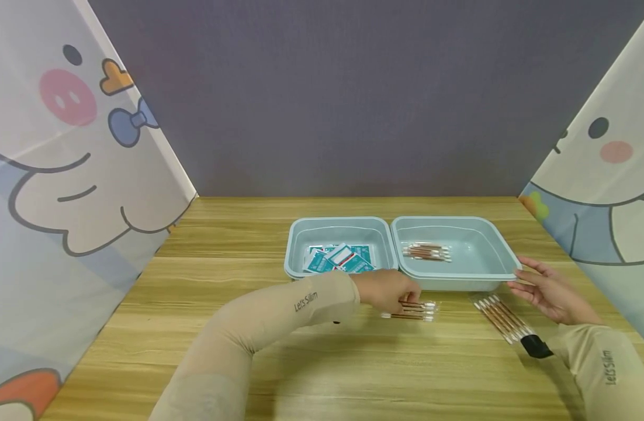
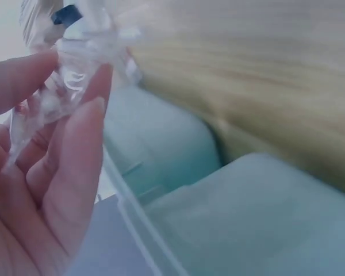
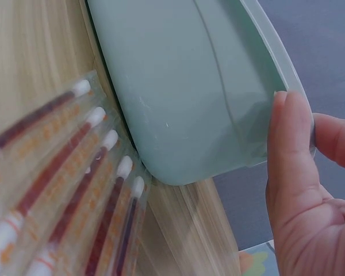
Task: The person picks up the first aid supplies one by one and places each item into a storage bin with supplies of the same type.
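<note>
At the centre of the head view, on the wooden bench (image 1: 196, 327), I see my left hand (image 1: 387, 290) pinching a clear packet of swabs (image 1: 414, 310) just below the left tray (image 1: 295, 245), which holds teal sachets (image 1: 339, 258). To its right, the right tray (image 1: 503, 257) holds another swab packet (image 1: 426, 251). Lower right, a strip of swabs (image 1: 498, 316) lies on the bench near that tray. My right hand (image 1: 550, 292) has its fingers nearly straight, fingertips (image 3: 290, 138) touching the right tray's rim.
</note>
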### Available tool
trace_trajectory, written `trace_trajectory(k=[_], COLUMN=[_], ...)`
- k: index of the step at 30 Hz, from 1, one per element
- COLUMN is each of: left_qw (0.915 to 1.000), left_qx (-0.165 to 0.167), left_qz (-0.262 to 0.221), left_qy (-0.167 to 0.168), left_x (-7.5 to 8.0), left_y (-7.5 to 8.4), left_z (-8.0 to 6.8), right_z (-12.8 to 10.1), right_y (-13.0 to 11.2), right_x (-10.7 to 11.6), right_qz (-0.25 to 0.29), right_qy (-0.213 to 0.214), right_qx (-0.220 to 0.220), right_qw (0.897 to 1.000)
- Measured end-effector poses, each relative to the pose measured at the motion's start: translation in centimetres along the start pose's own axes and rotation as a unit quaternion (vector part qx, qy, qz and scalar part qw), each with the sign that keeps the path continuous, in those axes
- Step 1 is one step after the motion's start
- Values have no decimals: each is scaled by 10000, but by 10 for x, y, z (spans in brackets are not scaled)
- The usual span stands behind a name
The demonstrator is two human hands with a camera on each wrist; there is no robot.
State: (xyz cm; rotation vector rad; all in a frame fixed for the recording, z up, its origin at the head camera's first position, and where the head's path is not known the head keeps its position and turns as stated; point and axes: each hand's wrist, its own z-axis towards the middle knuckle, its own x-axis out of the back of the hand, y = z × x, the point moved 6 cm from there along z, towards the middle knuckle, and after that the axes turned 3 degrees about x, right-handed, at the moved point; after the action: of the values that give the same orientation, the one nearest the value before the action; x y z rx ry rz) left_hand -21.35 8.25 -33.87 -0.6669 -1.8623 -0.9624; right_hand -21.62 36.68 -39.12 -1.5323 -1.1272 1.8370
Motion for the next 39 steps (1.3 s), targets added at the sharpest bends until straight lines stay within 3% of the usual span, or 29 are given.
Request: trace_trajectory(k=[3,13,20,29,35,39], left_qw=[9998,9989,9958,9828,9689,9608], left_qx=[77,334,362,683,1214,1437], left_qz=[-190,39,58,-132,-886,-1092], left_qy=[27,339,843,1712,1965,2104], left_x=[9,40,58,82,86,85], left_y=[1,-2,-8,-19,-31,-37], left_z=[0,10,20,26,28,30], right_z=[0,0,-1,-1,-1,-1], right_y=[0,0,0,-1,-1,-1], right_x=[1,1,1,1,-1,-1], right_qz=[-3,-80,-140,-160,-27,-42], right_qy=[9,61,118,152,49,50], right_qx=[-6,-20,-43,-29,-9,29], right_qw=[10000,9999,9998,9998,10000,10000])
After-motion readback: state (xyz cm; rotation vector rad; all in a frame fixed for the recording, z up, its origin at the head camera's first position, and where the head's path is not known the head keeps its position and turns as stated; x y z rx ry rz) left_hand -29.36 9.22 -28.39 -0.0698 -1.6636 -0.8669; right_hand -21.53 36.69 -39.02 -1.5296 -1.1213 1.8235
